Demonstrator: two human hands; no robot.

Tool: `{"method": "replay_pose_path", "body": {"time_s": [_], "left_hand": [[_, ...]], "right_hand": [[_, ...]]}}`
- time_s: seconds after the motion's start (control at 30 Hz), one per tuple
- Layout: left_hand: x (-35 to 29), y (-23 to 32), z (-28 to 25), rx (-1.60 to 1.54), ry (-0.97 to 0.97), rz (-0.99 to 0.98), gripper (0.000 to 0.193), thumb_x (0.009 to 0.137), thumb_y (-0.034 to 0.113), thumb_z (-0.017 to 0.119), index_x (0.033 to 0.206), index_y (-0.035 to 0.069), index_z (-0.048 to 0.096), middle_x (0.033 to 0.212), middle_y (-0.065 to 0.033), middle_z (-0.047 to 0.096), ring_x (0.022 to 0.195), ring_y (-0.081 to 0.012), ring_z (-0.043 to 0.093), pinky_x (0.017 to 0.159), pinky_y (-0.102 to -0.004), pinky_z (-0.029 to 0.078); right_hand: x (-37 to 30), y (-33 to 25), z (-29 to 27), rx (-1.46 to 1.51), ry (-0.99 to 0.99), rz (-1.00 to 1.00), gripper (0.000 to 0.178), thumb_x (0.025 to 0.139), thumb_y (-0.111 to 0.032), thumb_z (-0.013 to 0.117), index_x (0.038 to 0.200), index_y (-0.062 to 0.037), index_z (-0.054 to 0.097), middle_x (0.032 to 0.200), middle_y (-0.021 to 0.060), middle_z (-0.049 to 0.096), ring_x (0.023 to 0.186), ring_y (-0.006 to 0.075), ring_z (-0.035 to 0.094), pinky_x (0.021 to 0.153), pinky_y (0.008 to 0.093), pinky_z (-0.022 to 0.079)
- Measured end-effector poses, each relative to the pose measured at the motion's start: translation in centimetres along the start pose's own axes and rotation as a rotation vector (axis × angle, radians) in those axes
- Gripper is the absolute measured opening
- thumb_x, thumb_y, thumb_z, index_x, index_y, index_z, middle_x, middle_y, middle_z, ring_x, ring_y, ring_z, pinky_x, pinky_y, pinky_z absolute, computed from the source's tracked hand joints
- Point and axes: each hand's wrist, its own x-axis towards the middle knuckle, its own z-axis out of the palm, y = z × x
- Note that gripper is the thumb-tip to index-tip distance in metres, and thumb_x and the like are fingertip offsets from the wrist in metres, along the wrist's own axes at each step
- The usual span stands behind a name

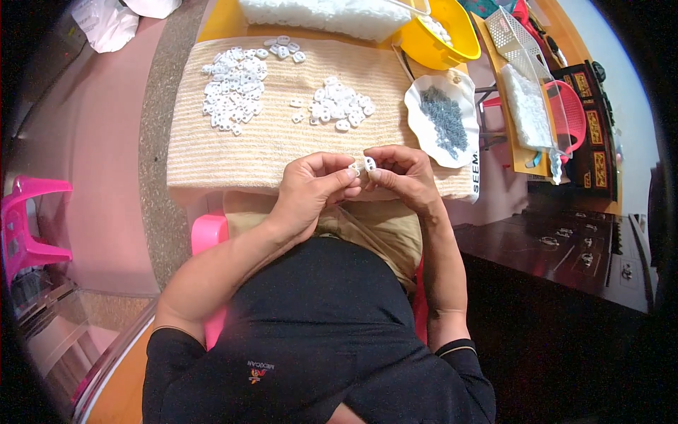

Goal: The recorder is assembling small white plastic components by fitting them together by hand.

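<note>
My left hand (325,181) and my right hand (404,175) meet at the near edge of a striped towel (282,155). In my right fingertips is an oval white plastic piece with holes (369,164). A smaller white plastic piece (355,169) is pinched between my left thumb and fingers, almost touching the oval one. Ahead of my hands lies a heap of oval white pieces (340,102), with a few small pieces (296,119) beside it. A larger heap of small white pieces (233,92) spreads at the left. Dark grey screw-like parts (443,119) fill a white scalloped dish (417,134).
At the back stand a clear container of white pieces (325,18) and a yellow basin (462,53) holding more. A side table (519,159) carries a white basket (512,39). Dark drawers (544,240) stand to the right, a pink stool (35,219) to the left.
</note>
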Motion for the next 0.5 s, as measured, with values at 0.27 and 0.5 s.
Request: {"method": "replay_pose_path", "body": {"time_s": [0.27,0.5], "left_hand": [[-0.15,0.1,0.25,0.008,0.006,0.004,0.015,0.087,0.005,0.065,0.1,-0.001,0.061,0.087,-0.0079,0.066,0.073,-0.0113,0.064,0.067,-0.0217,0.055],[-0.15,0.1,0.37,0.013,0.008,-0.002,0.014,0.087,0.005,0.065,0.099,-0.001,0.061,0.087,-0.0079,0.066,0.073,-0.0115,0.064,0.067,-0.0218,0.055]], "right_hand": [[-0.1,-0.54,0.36,0.035,-0.01,0.003,0.028,0.084,-0.004,0.069,0.11,0.0036,0.063,0.092,0.0053,0.068,0.08,0.0092,0.063,0.07,0.0227,0.053],[-0.26,-0.06,-0.05,-0.04,-0.003,-0.023,0.031,0.083,-0.003,0.069,0.112,0.0047,0.061,0.092,0.0077,0.068,0.078,0.012,0.064,0.068,0.0242,0.054]]}}
